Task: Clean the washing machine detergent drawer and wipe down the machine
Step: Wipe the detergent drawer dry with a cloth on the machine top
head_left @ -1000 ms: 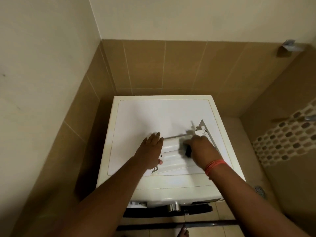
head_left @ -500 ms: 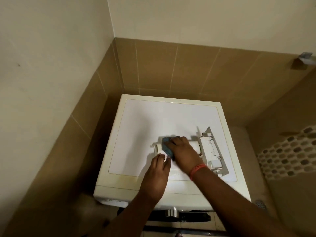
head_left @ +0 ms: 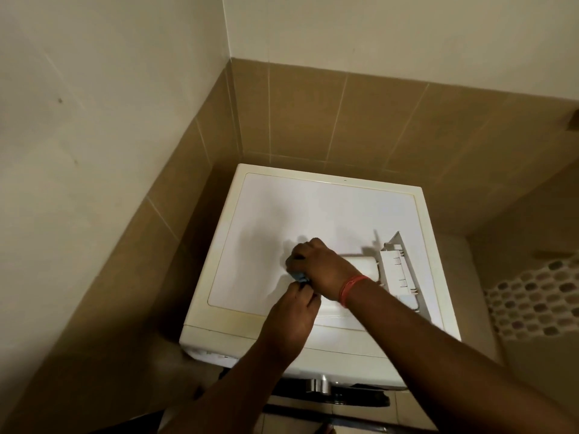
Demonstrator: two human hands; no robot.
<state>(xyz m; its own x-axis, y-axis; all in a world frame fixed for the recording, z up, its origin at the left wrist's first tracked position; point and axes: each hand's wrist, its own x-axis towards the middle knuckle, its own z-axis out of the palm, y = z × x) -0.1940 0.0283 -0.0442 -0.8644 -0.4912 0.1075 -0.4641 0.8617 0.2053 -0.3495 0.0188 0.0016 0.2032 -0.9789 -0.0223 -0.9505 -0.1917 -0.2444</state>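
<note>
Right hand (head_left: 322, 266) curls its fingers down over a blue cloth (head_left: 296, 274), pressing it at the left end of the white detergent drawer (head_left: 363, 266); only a blue edge of cloth shows under the knuckles. Red band (head_left: 351, 289) on that wrist. Left hand (head_left: 294, 317) sits just below, fingertips bent and pinching at the lower corner of the same cloth, touching the right hand; whether it also grips the drawer end cannot be told, since the two hands cover that spot.

Head view, surroundings: drawer lies flat on top of the washing machine (head_left: 282, 208), toward the near right part of the lid, its front panel (head_left: 398, 270) standing up at the right end. Right forearm crosses over the near side of the drawer and hides it. Machine stands in a corner: brown tiled wall (head_left: 329, 120) behind and to the left, cream plaster above. Mosaic tile patch (head_left: 532, 302) far right. Below the lid edge, a chrome knob (head_left: 318, 385) and dark door rim, partly hidden by the arms
</note>
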